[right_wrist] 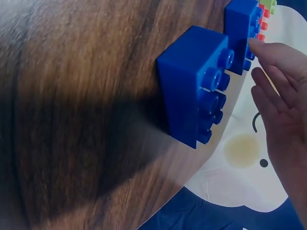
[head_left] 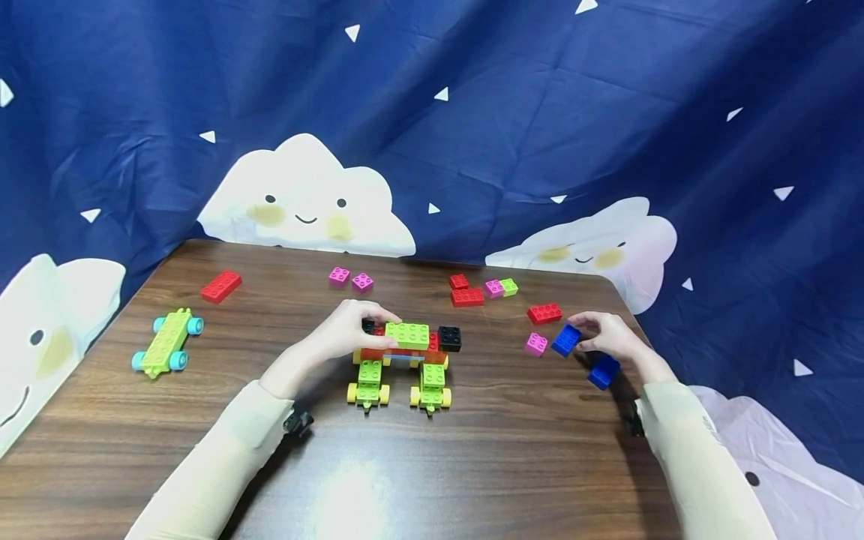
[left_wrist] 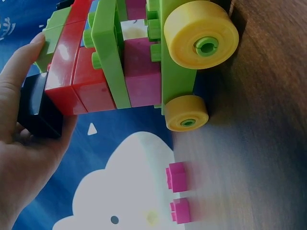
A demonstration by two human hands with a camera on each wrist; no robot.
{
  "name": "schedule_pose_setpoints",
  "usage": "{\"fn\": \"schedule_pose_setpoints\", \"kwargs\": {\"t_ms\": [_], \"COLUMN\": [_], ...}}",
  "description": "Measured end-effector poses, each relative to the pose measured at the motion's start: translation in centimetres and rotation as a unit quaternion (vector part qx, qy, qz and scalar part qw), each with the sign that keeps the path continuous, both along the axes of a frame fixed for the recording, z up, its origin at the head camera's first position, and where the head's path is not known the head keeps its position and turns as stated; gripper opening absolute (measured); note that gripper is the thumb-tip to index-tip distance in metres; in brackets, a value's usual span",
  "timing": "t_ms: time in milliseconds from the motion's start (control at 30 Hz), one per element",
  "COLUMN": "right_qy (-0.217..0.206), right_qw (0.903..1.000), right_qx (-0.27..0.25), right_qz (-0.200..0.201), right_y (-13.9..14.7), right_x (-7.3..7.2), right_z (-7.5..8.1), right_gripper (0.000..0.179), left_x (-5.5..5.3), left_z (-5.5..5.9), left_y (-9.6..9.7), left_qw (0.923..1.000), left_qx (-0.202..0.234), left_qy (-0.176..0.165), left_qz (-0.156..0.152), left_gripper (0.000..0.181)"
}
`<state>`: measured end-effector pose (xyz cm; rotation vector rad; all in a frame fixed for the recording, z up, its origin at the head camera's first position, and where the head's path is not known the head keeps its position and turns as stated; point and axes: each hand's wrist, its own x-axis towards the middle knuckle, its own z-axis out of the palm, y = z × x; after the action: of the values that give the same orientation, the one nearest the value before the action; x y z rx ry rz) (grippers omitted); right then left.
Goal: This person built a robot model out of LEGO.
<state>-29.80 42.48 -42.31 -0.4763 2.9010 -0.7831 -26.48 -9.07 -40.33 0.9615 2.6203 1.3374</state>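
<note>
1. Head view: right of centre, the right hand point(head_left: 610, 336) reaches in from the right, its fingertips at a blue block point(head_left: 565, 340), the nearer hand by far. The block lies just left of those fingertips, its long axis slanting from upper right to lower left. A second blue block point(head_left: 604, 373) sits below the hand. Near the centre, the left hand point(head_left: 347, 330) pinches the left end of a lime block point(head_left: 408, 336) atop a wheeled toy point(head_left: 402, 352).
2. Left wrist view: at upper left, one fingertip presses the lime block; a black block point(left_wrist: 41, 105) sits inside the hand's curve.
3. Right wrist view: at upper right, a fingertip meets the blue block's studded side; whether the grip has closed, I cannot tell.
</note>
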Motion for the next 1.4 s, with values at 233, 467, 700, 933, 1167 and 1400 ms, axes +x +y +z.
{"fn": "schedule_pose_setpoints", "kwargs": {"t_ms": [233, 467, 700, 933, 1167, 1400], "right_qy": [-0.018, -0.024, -0.029, -0.011, -0.044, -0.043], "right_qw": [0.9998, 0.9995, 0.9996, 0.9999, 0.9978, 0.9975], "right_qx": [0.005, 0.018, 0.004, -0.003, 0.048, 0.055], "right_qz": [0.004, 0.012, -0.001, 0.006, -0.008, -0.011], "right_y": [-0.2, -0.5, -0.2, -0.1, -0.4, -0.4], "right_x": [-0.5, -0.6, -0.6, -0.6, -0.9, -1.2], "right_z": [-0.2, -0.3, -0.5, -0.6, -0.7, -0.7], "right_gripper": [0.052, 0.051, 0.052, 0.051, 0.049, 0.042], "left_x": [0.0, 0.0, 0.0, 0.0, -0.1, -0.2], "left_z": [-0.1, -0.1, 0.0, 0.0, -0.1, -0.3], "left_y": [0.0, 0.0, 0.0, -0.1, 0.0, 0.0], "left_qw": [1.0000, 1.0000, 0.9999, 0.9999, 1.0000, 1.0000], "left_qx": [0.003, 0.002, 0.001, 0.000, 0.003, 0.001], "left_qy": [0.003, 0.004, 0.008, 0.009, 0.007, 0.008], "left_qz": [0.001, 0.007, 0.008, 0.009, 0.004, 0.004], "left_gripper": [0.034, 0.035, 0.035, 0.036, 0.035, 0.035]}}
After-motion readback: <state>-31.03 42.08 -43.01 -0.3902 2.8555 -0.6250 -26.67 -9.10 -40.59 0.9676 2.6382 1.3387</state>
